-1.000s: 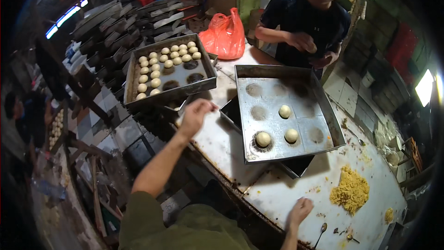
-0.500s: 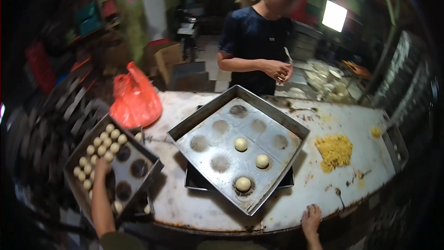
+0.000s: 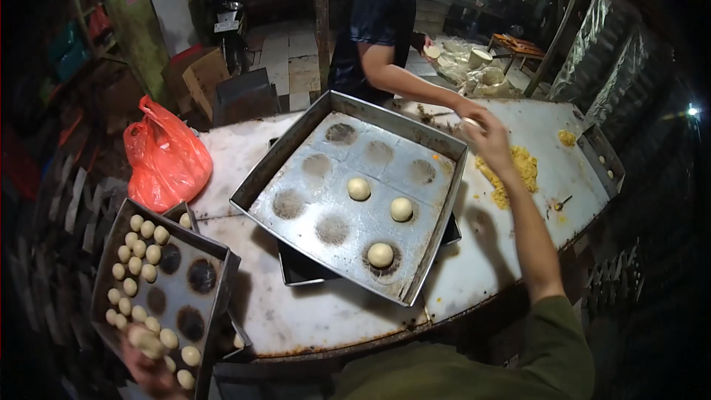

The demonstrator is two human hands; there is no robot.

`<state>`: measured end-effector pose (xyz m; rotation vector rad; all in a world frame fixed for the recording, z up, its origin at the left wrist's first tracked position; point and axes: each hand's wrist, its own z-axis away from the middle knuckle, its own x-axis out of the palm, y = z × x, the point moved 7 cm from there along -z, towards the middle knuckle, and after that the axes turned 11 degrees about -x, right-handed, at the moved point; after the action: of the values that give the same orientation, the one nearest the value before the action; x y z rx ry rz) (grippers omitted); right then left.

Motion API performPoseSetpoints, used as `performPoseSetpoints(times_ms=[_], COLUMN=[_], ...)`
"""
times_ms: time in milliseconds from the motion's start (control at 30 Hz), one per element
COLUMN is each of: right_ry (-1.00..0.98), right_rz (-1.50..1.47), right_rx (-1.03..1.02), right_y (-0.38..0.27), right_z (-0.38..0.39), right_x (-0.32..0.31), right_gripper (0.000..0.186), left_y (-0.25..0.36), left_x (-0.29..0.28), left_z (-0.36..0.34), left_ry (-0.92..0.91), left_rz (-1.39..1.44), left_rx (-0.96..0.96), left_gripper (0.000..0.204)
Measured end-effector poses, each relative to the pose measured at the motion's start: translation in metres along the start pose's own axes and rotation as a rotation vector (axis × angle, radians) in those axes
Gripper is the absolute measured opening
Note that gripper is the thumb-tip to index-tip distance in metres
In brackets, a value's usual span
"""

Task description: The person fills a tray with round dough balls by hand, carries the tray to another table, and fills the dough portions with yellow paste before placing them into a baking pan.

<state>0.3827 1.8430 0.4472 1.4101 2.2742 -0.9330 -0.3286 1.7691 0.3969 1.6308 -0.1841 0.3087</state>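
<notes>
At lower left, my left hand (image 3: 150, 369) is closed around pale dough balls (image 3: 147, 341), blurred by motion, above the smaller metal tray (image 3: 228, 267). Rows of dough balls (image 3: 139, 249) fill that tray's left side. My right hand (image 3: 485, 137) reaches far across the table and meets a co-worker's hand. Its fingers are curled round something small and pale, partly hidden. In the middle, a large square metal tray (image 3: 437, 252) holds three dough balls (image 3: 359, 189) on its stained, round-marked base. Just beyond my right wrist lies a crumbly yellow heap (image 3: 524, 170).
The large tray sits askew on a dark tray (image 3: 296, 270). A red plastic bag (image 3: 167, 159) stands at the table's left. A co-worker (image 3: 381, 22) leans over the far side, a pale piece in the other hand. A spoon (image 3: 561, 202) and narrow tray (image 3: 603, 163) lie right.
My right hand has gone from the near table edge across to the co-worker's hand. My left hand has come nearer, with dough balls in it. The co-worker has turned and stretched an arm out.
</notes>
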Motion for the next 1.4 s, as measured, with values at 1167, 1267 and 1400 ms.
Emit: performPoseSetpoints(times_ms=[1167,1267,1400], right_ry=[-0.221,-0.209,0.059], right_rz=[0.309,-0.014,-1.128], right_rx=[0.281,0.591,0.920], right_y=[0.196,0.189,0.071], right_z=[0.253,0.262,0.281], right_x=[-0.076,-0.098,-0.076], right_gripper=[0.008,0.017,0.017], left_y=[-0.355,-0.319,-0.305], left_x=[0.489,0.481,0.436], left_z=[0.281,0.251,0.226], left_ry=[-0.184,-0.514,-0.504], left_rz=[0.514,0.460,0.315], left_rx=[-1.177,-1.028,-0.865], left_gripper=[0.033,0.055,0.047])
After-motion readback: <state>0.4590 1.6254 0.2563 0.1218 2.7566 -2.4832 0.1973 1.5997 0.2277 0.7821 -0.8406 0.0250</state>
